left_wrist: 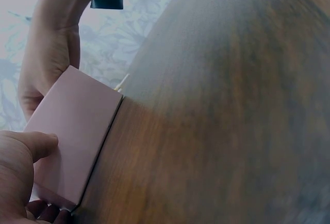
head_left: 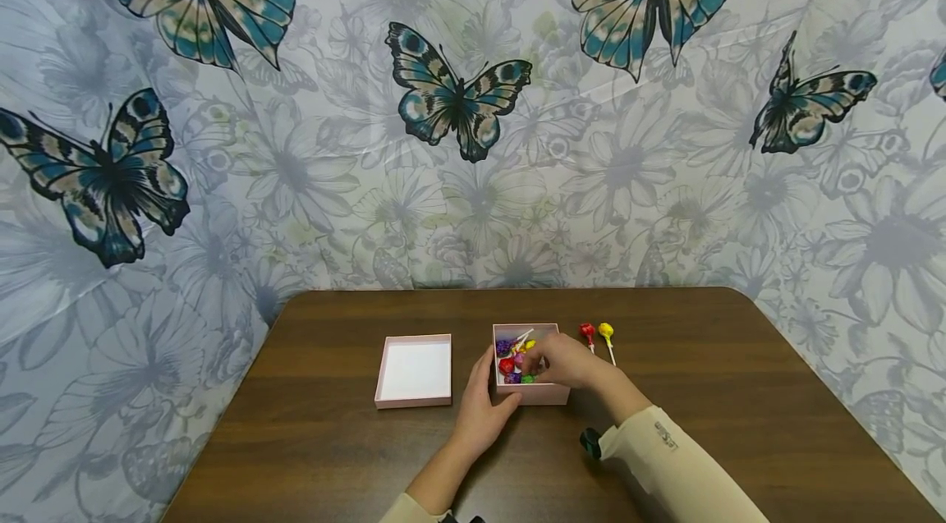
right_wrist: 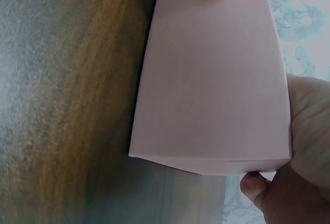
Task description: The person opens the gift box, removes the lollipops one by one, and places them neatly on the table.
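Note:
A pink box [head_left: 543, 396] with a white inside stands on the table, holding several lollipops [head_left: 506, 364] in red, purple, yellow and green wrappers. My left hand [head_left: 479, 412] grips its front left corner, the thumb flat on the front wall, as the left wrist view also shows. My right hand [head_left: 569, 360] reaches over the right side, fingers down inside among the lollipops. The fingertips are hidden, so whether they pinch one cannot be told. In the right wrist view the box [right_wrist: 211, 79] wall covers much of the frame, with the right hand [right_wrist: 309, 131] at its edge.
The shallow pink lid [head_left: 415, 370], white inside up, lies left of the box. Behind the right hand, a red lollipop [head_left: 587, 331] and a yellow lollipop [head_left: 606, 331] lie on the wooden table [head_left: 325, 441]. A butterfly-patterned cloth [head_left: 473, 219] hangs beyond the table's back edge.

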A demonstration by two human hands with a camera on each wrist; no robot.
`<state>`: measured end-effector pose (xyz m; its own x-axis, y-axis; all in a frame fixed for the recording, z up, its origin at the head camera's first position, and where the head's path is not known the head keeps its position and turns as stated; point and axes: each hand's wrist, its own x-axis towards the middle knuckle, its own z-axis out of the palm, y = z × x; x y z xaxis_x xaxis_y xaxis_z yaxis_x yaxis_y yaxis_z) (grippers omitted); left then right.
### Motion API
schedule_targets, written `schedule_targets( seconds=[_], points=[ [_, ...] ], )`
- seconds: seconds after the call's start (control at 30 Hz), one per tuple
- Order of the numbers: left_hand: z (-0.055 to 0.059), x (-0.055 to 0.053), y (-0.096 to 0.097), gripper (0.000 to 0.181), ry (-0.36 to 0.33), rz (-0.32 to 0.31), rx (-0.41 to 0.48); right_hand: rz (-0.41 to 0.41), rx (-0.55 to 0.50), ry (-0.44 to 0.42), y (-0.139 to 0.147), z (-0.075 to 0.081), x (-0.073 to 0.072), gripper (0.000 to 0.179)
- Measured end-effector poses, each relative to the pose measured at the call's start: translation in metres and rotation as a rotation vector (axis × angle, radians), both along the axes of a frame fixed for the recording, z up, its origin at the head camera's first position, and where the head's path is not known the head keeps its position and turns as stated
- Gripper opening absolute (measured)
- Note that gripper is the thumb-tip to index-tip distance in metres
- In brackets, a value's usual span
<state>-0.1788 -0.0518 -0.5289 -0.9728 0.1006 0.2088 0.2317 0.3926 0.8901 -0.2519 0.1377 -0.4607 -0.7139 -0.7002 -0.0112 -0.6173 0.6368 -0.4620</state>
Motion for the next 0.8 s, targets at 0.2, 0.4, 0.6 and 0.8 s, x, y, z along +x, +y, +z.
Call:
schedule_targets(
  seconds=[0.2,0.4,0.6,0.8],
  points=[
    [0.0000,0.0005,-0.0001,0.083,-0.008,-0.001,0.007,0.011,-0.005,0.016,0.0006,0.0004,0.0015,0.009],
    [-0.0005,-0.0004,0.0001,0.084,-0.004,0.005,-0.007,0.009,0.033,0.022,0.0010,0.0002,-0.0001,0.011],
    [-0.0015,-0.0007,0.0001,0.084,-0.004,0.007,-0.009,0.010,0.048,0.025,0.0010,-0.0015,-0.0014,0.009],
    [-0.0016,-0.0011,0.0006,0.084,-0.007,0.006,-0.006,0.001,0.034,0.036,0.0026,-0.0020,-0.0009,0.012]
  ],
)
